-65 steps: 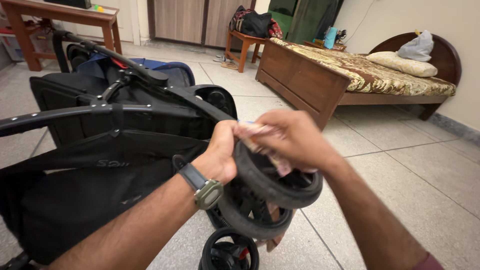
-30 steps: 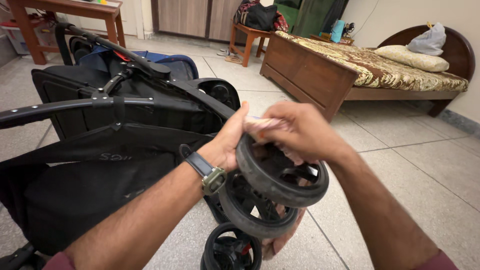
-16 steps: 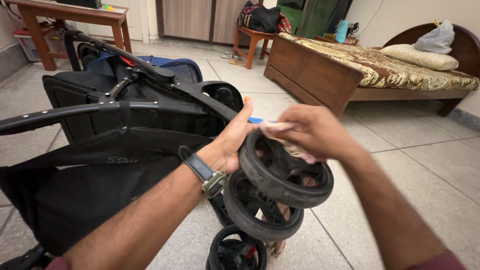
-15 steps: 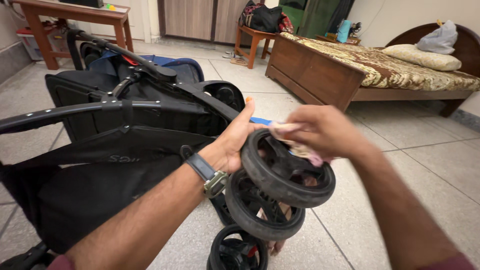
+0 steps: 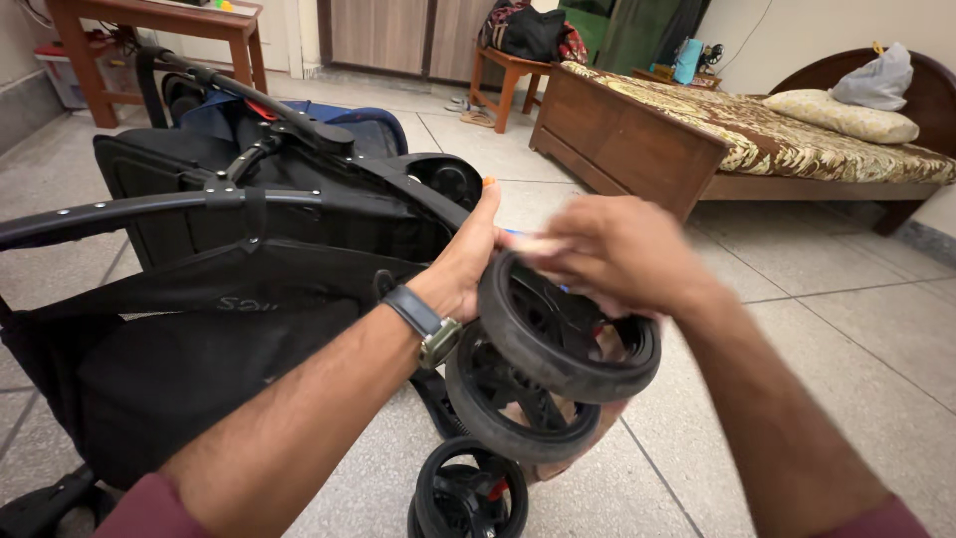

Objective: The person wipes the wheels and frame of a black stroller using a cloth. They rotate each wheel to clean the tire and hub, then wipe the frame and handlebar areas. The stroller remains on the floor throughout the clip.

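Note:
A folded black stroller point(image 5: 249, 269) lies on its side on the tiled floor. Its double front wheel point(image 5: 558, 344) points up toward me, with a lower wheel point(image 5: 518, 408) behind it. My left hand point(image 5: 466, 261), with a watch on the wrist, grips the upper wheel's left rim, thumb raised. My right hand point(image 5: 609, 251) is blurred and presses a pale pinkish cloth point(image 5: 538, 244) onto the top of that wheel. Another small wheel point(image 5: 466, 490) sits at the bottom.
A wooden bed point(image 5: 697, 130) with a patterned cover and pillows stands at the right. A wooden table point(image 5: 149, 30) is at the back left, and a stool with bags point(image 5: 518, 45) is by the cupboard doors. Tiled floor point(image 5: 817, 319) stretches to the right.
My right hand has rubbed the cloth back and forth over the wheel's top and inner rim. My left hand keeps its grip on the rim. The view has shifted slightly.

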